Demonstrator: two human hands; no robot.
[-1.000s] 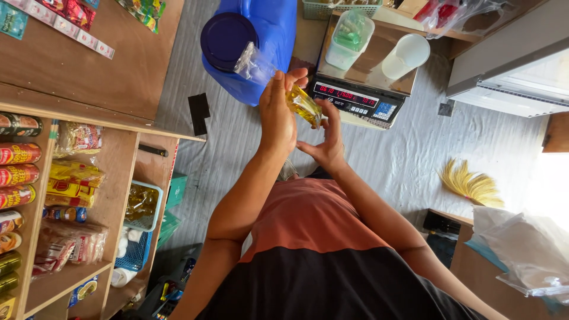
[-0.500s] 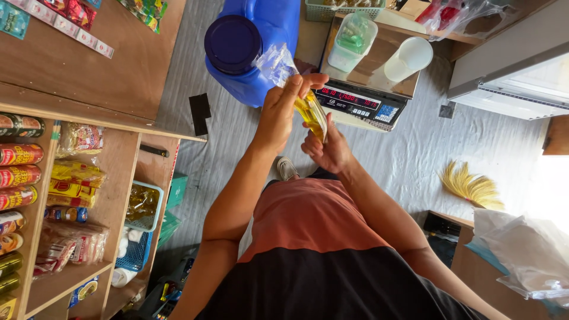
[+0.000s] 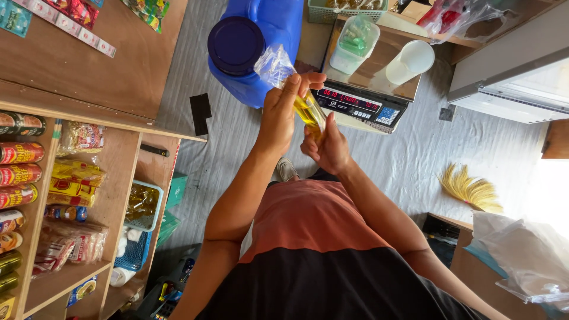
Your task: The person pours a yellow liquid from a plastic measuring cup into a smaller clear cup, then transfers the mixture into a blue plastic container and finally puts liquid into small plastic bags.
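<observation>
Both hands clamp a clear bag of yellow oil (image 3: 308,112): left hand (image 3: 281,115) at its twisted neck, right hand (image 3: 326,148) around its base. Its long axis slants from the right hand toward the blue jug (image 3: 255,47).

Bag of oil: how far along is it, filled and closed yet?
Done: the small clear bag holds yellow oil. In hand: the left hand pinches and twists its neck, the right hand supports it below. Left: no knot shows; it sits off the scale.

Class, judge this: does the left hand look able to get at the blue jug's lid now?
Probably not freely: the lid lies close with nothing between, but the left hand and right hand both grip the bag of oil.
</observation>
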